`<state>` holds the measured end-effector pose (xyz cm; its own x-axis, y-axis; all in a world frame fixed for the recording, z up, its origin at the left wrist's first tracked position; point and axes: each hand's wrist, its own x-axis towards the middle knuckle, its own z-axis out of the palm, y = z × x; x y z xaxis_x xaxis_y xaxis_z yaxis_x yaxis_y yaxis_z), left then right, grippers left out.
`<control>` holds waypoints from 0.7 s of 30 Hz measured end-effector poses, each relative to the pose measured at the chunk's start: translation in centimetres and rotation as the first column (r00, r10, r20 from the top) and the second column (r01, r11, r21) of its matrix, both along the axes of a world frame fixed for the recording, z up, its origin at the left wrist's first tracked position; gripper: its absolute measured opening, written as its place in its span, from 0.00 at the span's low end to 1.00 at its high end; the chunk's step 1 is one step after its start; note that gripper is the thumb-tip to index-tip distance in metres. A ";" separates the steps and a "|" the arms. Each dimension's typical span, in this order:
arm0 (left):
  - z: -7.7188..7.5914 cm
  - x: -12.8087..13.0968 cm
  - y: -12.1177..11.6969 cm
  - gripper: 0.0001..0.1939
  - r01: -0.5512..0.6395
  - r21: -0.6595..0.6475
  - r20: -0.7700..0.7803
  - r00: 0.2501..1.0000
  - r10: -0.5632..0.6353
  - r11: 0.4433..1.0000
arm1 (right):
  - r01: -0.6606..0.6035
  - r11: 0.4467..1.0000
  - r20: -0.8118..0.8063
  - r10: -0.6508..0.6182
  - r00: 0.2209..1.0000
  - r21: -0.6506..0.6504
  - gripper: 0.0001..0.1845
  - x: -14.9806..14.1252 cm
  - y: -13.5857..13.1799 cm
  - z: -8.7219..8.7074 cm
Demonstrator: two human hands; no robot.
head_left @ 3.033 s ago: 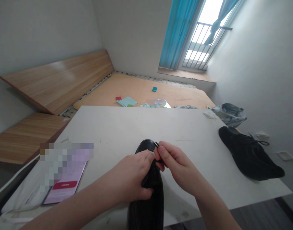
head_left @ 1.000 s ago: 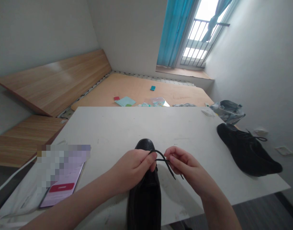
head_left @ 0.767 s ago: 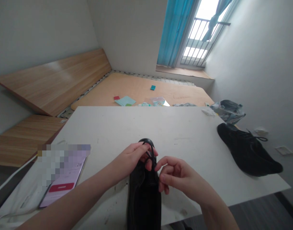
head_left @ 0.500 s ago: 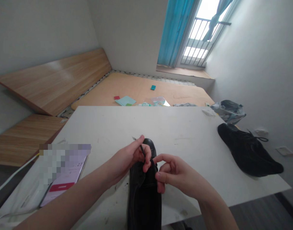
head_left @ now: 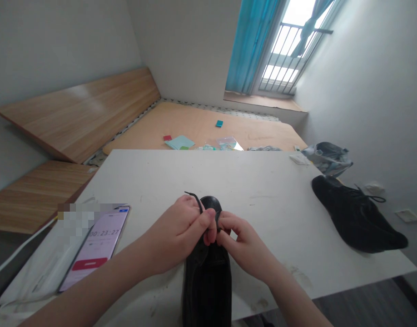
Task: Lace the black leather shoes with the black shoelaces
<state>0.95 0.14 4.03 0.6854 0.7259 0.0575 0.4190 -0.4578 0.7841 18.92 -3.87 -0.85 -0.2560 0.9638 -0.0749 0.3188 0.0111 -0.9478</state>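
Both hands (head_left: 205, 236) pinch a black lace (head_left: 195, 198) above a black leather shoe (head_left: 206, 281).

A black leather shoe (head_left: 206, 281) with a thin black lace (head_left: 194, 196) contrasts with the plain off-white tabletop (head_left: 263, 190), beyond whose far edge hangs a turquoise curtain (head_left: 252, 41).

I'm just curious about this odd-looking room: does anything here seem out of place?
Yes: a black leather shoe sits on the white tabletop, its black lace held by the left hand and right hand. A second black shoe lies at the table's right end. Shoes look odd on a table.
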 end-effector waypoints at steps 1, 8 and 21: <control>0.2 -0.2 0.1 0.27 0.029 0.041 -0.031 0.999 -0.027 0.999 | -0.019 1.000 -0.070 0.018 0.997 -0.014 0.11 0.1 -0.1 0.1; 0.9 -1.0 -0.1 0.24 0.138 0.065 -0.060 0.989 -0.135 0.988 | -0.103 0.969 -0.591 -0.052 0.805 -0.225 0.17 1.1 -0.6 0.3; 0.8 -4.0 1.9 0.24 0.078 -0.306 -0.471 0.854 -0.222 0.949 | -0.041 0.983 -0.361 -0.027 0.932 -0.181 0.20 5.5 -1.0 -0.7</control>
